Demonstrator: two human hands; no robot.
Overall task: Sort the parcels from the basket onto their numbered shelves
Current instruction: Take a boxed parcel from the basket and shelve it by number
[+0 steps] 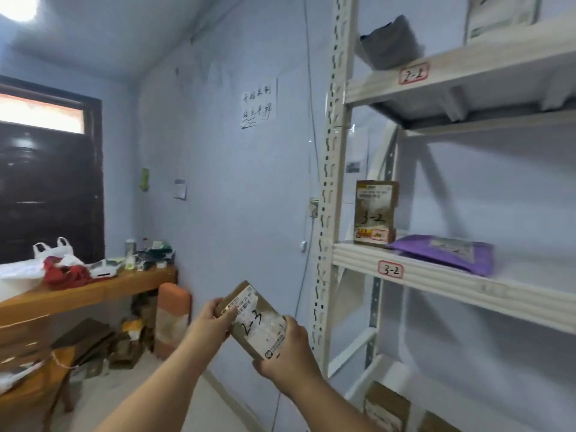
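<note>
A brown cardboard parcel (255, 319) marked "2-3" on its white label is held in front of me, left of the shelf rack. My left hand (212, 322) grips its upper left end and my right hand (288, 353) grips its lower right end. The white metal rack (327, 182) stands to the right. Its upper shelf carries a tag "2-2" (413, 73) with a grey bag (391, 42) on it. The middle shelf is tagged "3-2" (390, 269) and holds an upright box marked "3-2" (375, 213) and a flat purple mailer (442, 252). No basket is in view.
A wooden desk (93, 291) with bags and clutter stands at the left under a dark door (50, 188). Boxes and an orange-topped bundle (173, 319) lie on the floor beneath it. A wooden chair (28, 378) is at the bottom left. More cardboard boxes (386, 406) sit on the rack's lowest level.
</note>
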